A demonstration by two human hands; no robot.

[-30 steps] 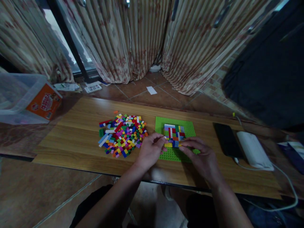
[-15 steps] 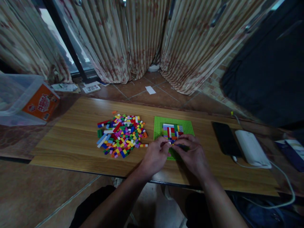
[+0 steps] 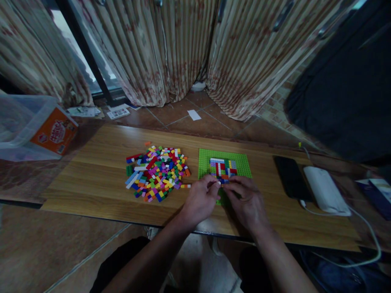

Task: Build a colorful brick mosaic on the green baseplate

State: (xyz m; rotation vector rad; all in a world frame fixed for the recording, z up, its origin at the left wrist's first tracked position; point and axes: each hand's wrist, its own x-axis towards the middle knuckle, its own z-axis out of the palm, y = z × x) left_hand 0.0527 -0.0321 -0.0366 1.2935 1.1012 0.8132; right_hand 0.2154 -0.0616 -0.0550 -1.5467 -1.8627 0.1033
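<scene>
My left hand [image 3: 201, 197] is closed in a pinch at the front of the build, with a small white brick [image 3: 219, 183] at its fingertips. My right hand [image 3: 246, 199] is beside it, thumb and fingers drawn together at the build's front right; whatever they hold is too small to make out. Between and beyond the hands lies a flat patch of coloured toy bricks [image 3: 222, 167], with red, white, blue, grey and yellow pieces. It sits on a green studded baseplate [image 3: 203, 156], whose front part is largely covered by my hands.
A heap of loose toy bricks [image 3: 161, 173] lies left of the baseplate on the wooden table [image 3: 82, 175]. To the right are a black phone [image 3: 291, 177] and a white power bank [image 3: 326, 189] with a cable. A clear plastic box [image 3: 24, 122] stands at far left.
My right hand has shifted slightly, its fingers drawn a little back from the build and from the left fingertips. My left hand stays in its pinch at nearly the same spot.
</scene>
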